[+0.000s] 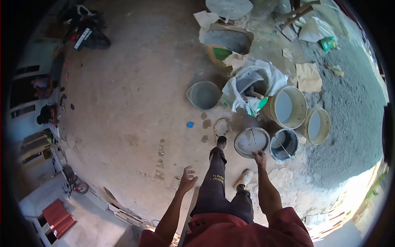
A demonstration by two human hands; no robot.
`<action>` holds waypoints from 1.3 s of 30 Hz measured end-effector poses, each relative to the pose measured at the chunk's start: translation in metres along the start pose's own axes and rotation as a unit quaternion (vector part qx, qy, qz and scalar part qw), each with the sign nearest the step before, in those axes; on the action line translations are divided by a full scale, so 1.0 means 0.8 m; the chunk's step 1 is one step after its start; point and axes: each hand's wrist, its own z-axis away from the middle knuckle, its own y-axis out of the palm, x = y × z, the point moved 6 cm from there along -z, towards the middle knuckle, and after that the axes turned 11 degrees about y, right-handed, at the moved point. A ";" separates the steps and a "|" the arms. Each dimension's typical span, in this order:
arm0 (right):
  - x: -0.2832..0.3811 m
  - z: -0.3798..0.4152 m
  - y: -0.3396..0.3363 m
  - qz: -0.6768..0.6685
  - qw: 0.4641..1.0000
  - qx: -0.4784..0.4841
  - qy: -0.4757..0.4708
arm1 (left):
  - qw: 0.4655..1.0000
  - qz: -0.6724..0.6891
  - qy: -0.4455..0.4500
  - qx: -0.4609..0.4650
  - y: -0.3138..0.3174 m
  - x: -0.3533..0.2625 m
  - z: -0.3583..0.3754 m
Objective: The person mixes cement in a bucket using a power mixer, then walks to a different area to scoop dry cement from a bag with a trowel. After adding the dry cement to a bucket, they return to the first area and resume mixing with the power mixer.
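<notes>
Beside the dark bucket (291, 140), the right hand (259, 158) touches a basin (237, 145)

I have a brown, stained floor (123, 111) spread before me. A round tub (237, 142) is at my one o'clock, though I can't tell whether its base touches down. Just beside it, toward two, stands a dark bucket (292, 142), with two cream buckets (300, 108) beyond. A grey bucket (194, 91) stands at my twelve, a small blue thing (189, 124) lies at eleven, and a grey sandy heap (349, 103) spreads at two.
</notes>
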 end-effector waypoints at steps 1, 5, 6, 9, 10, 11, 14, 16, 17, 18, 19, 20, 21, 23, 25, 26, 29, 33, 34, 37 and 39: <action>-0.006 -0.019 0.010 -0.025 1.000 -0.002 0.002 | 0.997 -0.005 -0.045 0.066 0.036 -0.013 -0.028; 0.055 -0.051 0.028 -0.010 0.998 -0.003 0.060 | 0.951 -0.252 0.091 0.156 0.148 -0.045 -0.062; 0.056 -0.069 0.036 -0.001 0.999 -0.002 0.053 | 0.911 -0.367 0.010 0.188 0.158 -0.083 -0.074; 0.079 -0.085 0.047 0.022 0.999 -0.005 0.041 | 0.861 -0.461 -0.074 0.202 0.174 -0.087 -0.094; 0.084 -0.097 0.051 0.038 0.999 -0.007 0.030 | 0.874 -0.443 -0.078 0.183 0.179 -0.085 -0.103; 0.078 -0.108 0.061 0.033 0.999 -0.010 0.019 | 0.869 -0.448 -0.082 0.193 0.187 -0.079 -0.101; 0.103 -0.110 0.062 0.067 0.996 -0.018 0.061 | 0.857 -0.481 -0.069 0.172 0.204 -0.079 -0.099; 0.095 -0.120 0.071 0.091 0.995 -0.041 0.003 | 0.865 -0.474 -0.063 0.153 0.207 -0.081 -0.097; 0.087 -0.124 0.075 0.090 0.995 -0.041 0.009 | 0.863 -0.476 -0.065 0.158 0.209 -0.080 -0.099; 0.085 -0.120 0.074 0.094 0.995 -0.023 0.017 | 0.866 -0.471 -0.068 0.154 0.210 -0.081 -0.098; 0.083 -0.117 0.072 0.097 0.995 -0.005 0.024 | 0.870 -0.464 -0.072 0.150 0.213 -0.083 -0.097; 0.084 -0.112 0.071 0.097 0.995 -0.006 0.029 | 0.869 -0.465 -0.073 0.155 0.216 -0.083 -0.096; 0.090 -0.108 0.073 0.100 0.995 -0.014 0.005 | 0.871 -0.462 -0.071 0.150 0.217 -0.083 -0.096; 0.104 -0.100 0.082 0.110 0.993 0.007 -0.039 | 0.871 -0.464 -0.068 0.146 0.213 -0.079 -0.096; 0.112 -0.075 0.101 0.133 0.985 0.016 -0.107 | 0.890 -0.436 -0.030 0.132 0.213 -0.070 -0.098; 0.111 -0.065 0.119 0.273 0.954 0.073 -0.100 | 0.891 -0.436 -0.021 0.124 0.212 -0.062 -0.111; 0.169 -0.030 0.084 0.334 0.920 0.205 -0.028 | 0.961 -0.259 0.093 0.036 0.203 -0.078 -0.172; 0.350 -0.063 -0.048 0.063 0.970 -0.119 -0.203 | 0.908 -0.203 0.350 -0.109 0.203 -0.233 -0.354; 0.394 -0.078 -0.060 0.045 0.939 -0.169 -0.295 | 0.910 -0.148 0.382 -0.063 0.223 -0.268 -0.398; 0.426 -0.204 -0.019 0.205 0.880 -0.183 -0.388 | 0.886 -0.073 0.446 0.108 0.301 -0.315 -0.526; 0.426 -0.259 0.025 0.355 0.860 -0.116 -0.347 | 0.855 -0.244 0.410 0.206 0.353 -0.285 -0.605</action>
